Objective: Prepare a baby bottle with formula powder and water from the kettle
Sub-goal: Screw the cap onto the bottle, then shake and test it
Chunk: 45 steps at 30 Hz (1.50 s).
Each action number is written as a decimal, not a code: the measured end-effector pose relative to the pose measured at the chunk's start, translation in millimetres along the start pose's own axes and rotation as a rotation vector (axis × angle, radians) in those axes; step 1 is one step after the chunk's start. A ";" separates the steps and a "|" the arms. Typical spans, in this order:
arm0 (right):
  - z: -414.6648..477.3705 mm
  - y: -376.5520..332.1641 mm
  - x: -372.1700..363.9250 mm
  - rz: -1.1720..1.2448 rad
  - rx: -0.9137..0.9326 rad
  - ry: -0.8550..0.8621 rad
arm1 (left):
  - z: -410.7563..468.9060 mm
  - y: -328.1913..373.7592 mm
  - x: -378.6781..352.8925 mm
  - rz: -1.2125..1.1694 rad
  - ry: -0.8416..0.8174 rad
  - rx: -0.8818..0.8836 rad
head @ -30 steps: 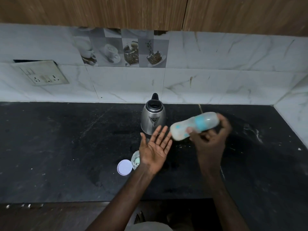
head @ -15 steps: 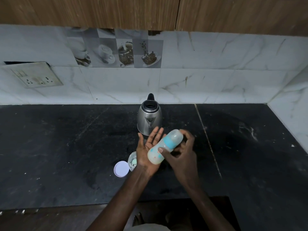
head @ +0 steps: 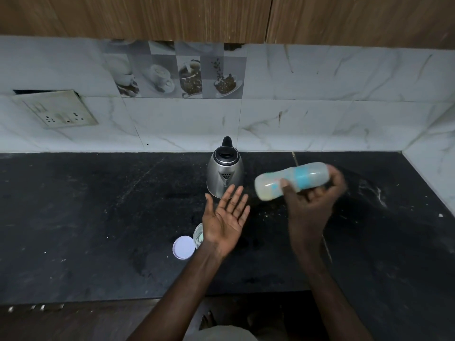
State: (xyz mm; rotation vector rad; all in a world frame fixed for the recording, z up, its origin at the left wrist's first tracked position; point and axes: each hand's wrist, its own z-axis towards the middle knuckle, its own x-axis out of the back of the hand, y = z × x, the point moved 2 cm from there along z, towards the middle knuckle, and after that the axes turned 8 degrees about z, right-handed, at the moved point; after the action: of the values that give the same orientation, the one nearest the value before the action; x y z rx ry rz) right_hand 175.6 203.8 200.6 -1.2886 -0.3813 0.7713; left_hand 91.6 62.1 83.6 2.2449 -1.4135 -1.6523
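My right hand (head: pixel 310 203) grips a translucent baby bottle (head: pixel 290 179) with a blue band, held on its side above the black counter; the bottle looks milky inside and is motion-blurred. My left hand (head: pixel 227 216) is open, palm up, just left of the bottle and apart from it. A steel kettle (head: pixel 225 173) with a black lid stands behind my left hand, near the wall. A small open jar (head: pixel 198 235) is partly hidden by my left wrist, with its white lid (head: pixel 183 247) lying beside it.
The black stone counter (head: pixel 86 217) runs the full width, with white specks scattered on it. A marble-tiled wall (head: pixel 320 119) stands behind, and a side wall (head: pixel 438 173) closes the right end. A socket plate (head: pixel 56 109) hangs at the left.
The bottle was tapped against my left palm half a second ago; my right hand has swung it back up to the right, away from the palm. My left hand stays open.
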 end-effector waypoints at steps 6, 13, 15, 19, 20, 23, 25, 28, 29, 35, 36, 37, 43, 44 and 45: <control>-7.3 8.6 -0.4 -0.018 -0.071 -0.003 | 4.0 1.2 3.8 -0.011 0.015 0.002; -42.1 29.9 -15.0 -0.220 -0.185 -0.296 | 4.4 -4.3 4.7 -0.085 -0.020 0.036; -38.5 30.4 -11.8 -0.159 -0.169 -0.189 | 4.8 -3.6 2.2 -0.080 -0.028 0.032; -42.8 34.2 -16.8 -0.153 -0.232 -0.286 | -2.1 -7.4 0.9 -0.105 -0.038 0.054; -44.9 34.8 -17.8 -0.157 -0.243 -0.313 | -2.2 -7.5 1.2 -0.103 -0.037 0.058; -43.9 37.2 -14.3 -0.115 -0.276 -0.319 | -2.0 -6.2 2.3 -0.093 -0.034 0.057; -42.7 37.9 -11.5 -0.075 -0.303 -0.311 | -1.3 -5.9 3.5 -0.076 -0.016 0.058; -40.6 36.3 -9.6 -0.073 -0.316 -0.319 | -3.0 -5.9 3.4 -0.030 0.008 0.069; -39.6 35.8 -8.7 -0.071 -0.319 -0.326 | -3.8 -6.4 3.0 -0.014 0.012 0.076; -33.5 36.4 -3.1 -0.068 -0.332 -0.340 | -10.9 -7.0 -0.9 0.059 -0.028 0.101; -32.7 37.0 -2.2 -0.071 -0.332 -0.339 | -11.7 -6.7 -1.7 0.063 -0.032 0.102; -32.0 37.8 -1.4 -0.072 -0.333 -0.337 | -12.2 -6.5 -2.3 0.065 -0.036 0.103; -31.1 42.7 3.1 -0.060 -0.358 -0.325 | -9.7 -6.6 1.5 0.118 -0.013 0.111; -30.8 43.6 3.5 -0.049 -0.370 -0.319 | -10.2 -6.5 1.6 0.135 -0.017 0.110; -30.4 44.5 4.0 -0.037 -0.386 -0.312 | -11.7 -6.0 0.7 0.152 -0.022 0.111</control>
State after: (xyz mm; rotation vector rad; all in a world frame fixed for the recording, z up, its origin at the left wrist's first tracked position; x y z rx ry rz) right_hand 184.9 188.5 149.6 -1.5161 -0.8349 0.8984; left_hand 104.5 59.7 85.3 2.1178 -1.6745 -1.5939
